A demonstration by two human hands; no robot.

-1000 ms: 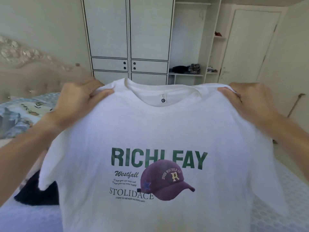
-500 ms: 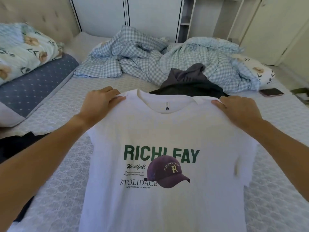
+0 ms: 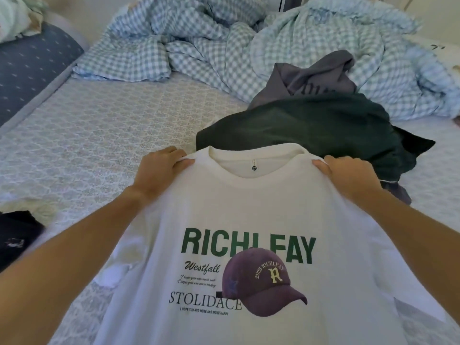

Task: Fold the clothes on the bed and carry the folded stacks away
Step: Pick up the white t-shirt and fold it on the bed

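A white T-shirt (image 3: 249,207) with green lettering and a purple cap print hangs spread out in front of me, print facing me. My left hand (image 3: 159,170) pinches its left shoulder and my right hand (image 3: 348,173) pinches its right shoulder, both just above the bed. Behind the collar lies a dark green garment (image 3: 311,128) with a grey garment (image 3: 318,73) piled on its far side. A black garment (image 3: 17,235) lies at the left edge.
The patterned mattress (image 3: 99,135) stretches out to the left of the shirt. A crumpled blue checked duvet (image 3: 224,38) covers the far side. A navy dotted pillow (image 3: 27,70) lies at the far left.
The shirt has come down from chest height toward the bed, and my view has tilted from the wardrobe down to the mattress. Both hands keep their hold on the shoulders.
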